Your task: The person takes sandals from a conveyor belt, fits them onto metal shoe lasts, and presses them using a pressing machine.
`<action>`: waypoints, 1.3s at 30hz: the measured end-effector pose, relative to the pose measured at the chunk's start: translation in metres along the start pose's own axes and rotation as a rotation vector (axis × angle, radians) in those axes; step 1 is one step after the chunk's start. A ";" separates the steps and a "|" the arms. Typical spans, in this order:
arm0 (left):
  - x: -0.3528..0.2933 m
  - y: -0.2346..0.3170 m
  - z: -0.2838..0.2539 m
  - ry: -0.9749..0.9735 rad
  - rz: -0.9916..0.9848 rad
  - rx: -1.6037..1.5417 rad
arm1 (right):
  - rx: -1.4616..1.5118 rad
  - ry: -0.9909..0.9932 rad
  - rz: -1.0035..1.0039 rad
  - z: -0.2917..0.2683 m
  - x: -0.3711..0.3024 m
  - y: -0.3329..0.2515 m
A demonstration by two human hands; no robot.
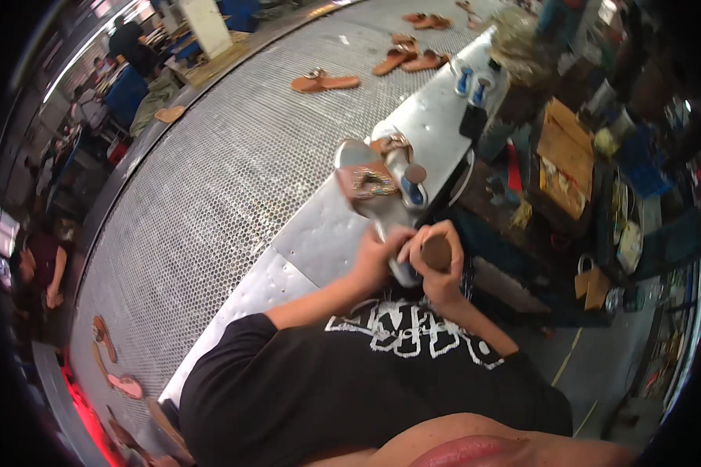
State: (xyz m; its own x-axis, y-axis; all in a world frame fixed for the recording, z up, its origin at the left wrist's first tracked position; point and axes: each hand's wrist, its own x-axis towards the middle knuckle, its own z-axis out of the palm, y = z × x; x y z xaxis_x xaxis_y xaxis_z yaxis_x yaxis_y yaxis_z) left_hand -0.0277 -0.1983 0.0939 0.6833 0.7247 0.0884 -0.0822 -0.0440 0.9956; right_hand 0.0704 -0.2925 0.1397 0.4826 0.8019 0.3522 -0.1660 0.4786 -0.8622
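Close to my chest, my right hand (444, 274) wraps round a brown, round-ended piece (435, 254), perhaps the heel end of a sandal; the rest of it is hidden by the fingers. Against it, my left hand (375, 257) is closed, its fingertips meeting those of the right; what they pinch is blurred. A pale grey shape (402, 274) shows below the hands. Just beyond lie a brown sandal with a glittery strap (370, 183) on a grey shoe last, and a second strapped sandal (392, 145) beside a last with a blue insert (413, 191).
A metal ledge (304, 253) borders the perforated conveyor (202, 210). Brown sandals (325, 82) lie farther along it, and a pink-soled one (125, 385) at the near left. Two lasts with blue parts (471, 84) stand on the ledge. A cluttered bench with a cardboard box (562, 159) is at the right.
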 end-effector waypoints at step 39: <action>0.040 -0.082 0.045 -0.948 -0.325 -0.088 | -1.347 1.034 -0.242 -0.313 0.149 -0.096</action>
State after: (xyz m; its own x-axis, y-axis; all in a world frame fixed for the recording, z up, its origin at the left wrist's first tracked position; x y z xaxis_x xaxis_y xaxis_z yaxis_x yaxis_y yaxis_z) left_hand 0.0387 -0.1965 0.0174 0.9745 -0.1554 -0.1620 0.1837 0.1372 0.9734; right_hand 0.4274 -0.3309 0.1604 0.7882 -0.0438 0.6139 0.5127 -0.5051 -0.6943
